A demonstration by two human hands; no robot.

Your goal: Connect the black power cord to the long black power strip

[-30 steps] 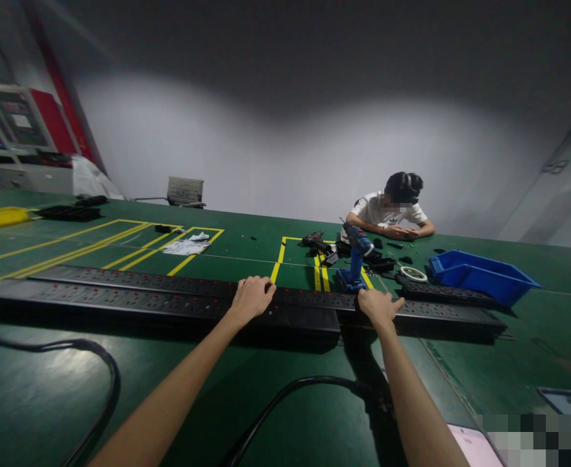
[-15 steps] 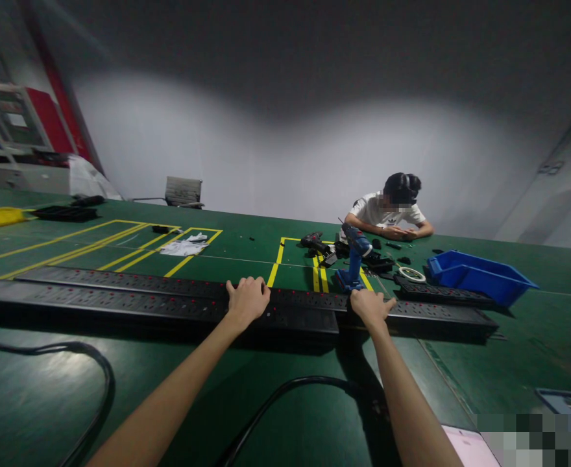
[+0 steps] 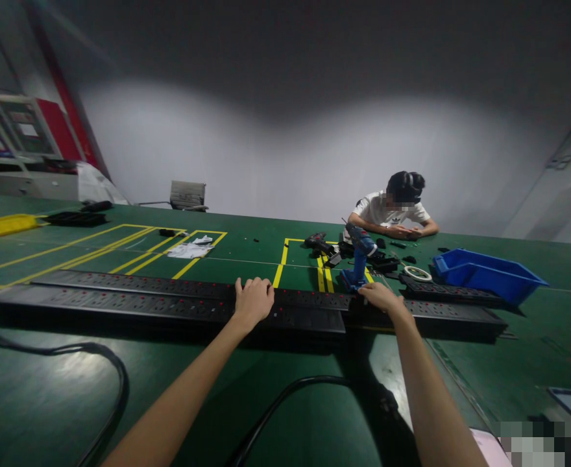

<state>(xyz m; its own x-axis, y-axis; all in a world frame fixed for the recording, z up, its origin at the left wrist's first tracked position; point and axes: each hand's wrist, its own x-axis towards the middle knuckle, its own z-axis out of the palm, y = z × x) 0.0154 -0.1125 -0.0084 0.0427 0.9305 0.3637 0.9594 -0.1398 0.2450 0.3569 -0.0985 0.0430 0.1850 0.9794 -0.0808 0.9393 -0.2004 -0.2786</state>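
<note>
Two long black power strips lie side by side across the green table, their tops lined with sockets and small red parts. The near strip [image 3: 159,303] ends at mid-view; the far strip [image 3: 441,313] runs further right. My left hand [image 3: 255,301] curls its fingers over the far strip, with the palm side above the near one. On the far strip, past the near strip's end, rests my right hand [image 3: 381,298], its fingers stretched leftward; their undersides are hidden. Just beyond those fingertips stands a blue cordless drill [image 3: 360,256] on its base.
A blue bin [image 3: 490,275], a short black socket strip [image 3: 453,292] and a tape roll [image 3: 416,273] sit at right. Black cables [image 3: 285,389] cross the front. White gloves [image 3: 193,248] lie beyond the strips. Another person [image 3: 396,211] leans on the far edge.
My right hand has turned, its fingers now stretched leftward instead of gripping over the strip. My left hand stays on the strips. The whole view has shifted slightly.
</note>
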